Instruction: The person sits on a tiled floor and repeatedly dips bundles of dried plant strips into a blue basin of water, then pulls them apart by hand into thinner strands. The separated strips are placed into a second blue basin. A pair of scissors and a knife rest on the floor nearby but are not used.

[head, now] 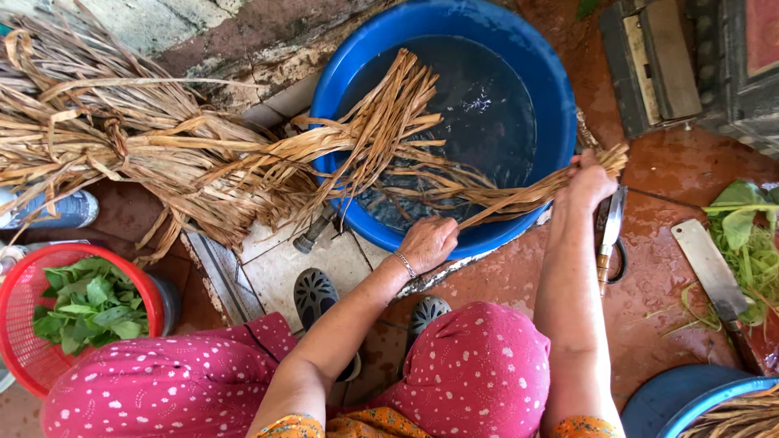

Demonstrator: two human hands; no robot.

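A wet, reddish tiled floor runs outdoors along a rough stone wall, and the person sits low over it, knees in pink dotted cloth. Nearest, at the left knee, a red basket [24, 324] holds green leaves; at the right, a cleaver [712, 272] lies by more greens [751, 243]. Both arms reach forward over the knees. The left hand [428, 242] is curled at the near rim of the blue tub [560, 105], seemingly pinching the strips, though the fingers are hidden. The right hand [588, 182], arm nearly straight, is clenched on the far end of the same strips [519, 197], drawn taut across the rim. Judging by this, only a few strips are pulled out; a fan of them soaks in the water, and the big dry bundle [122, 146] beyond on the left remains tied.
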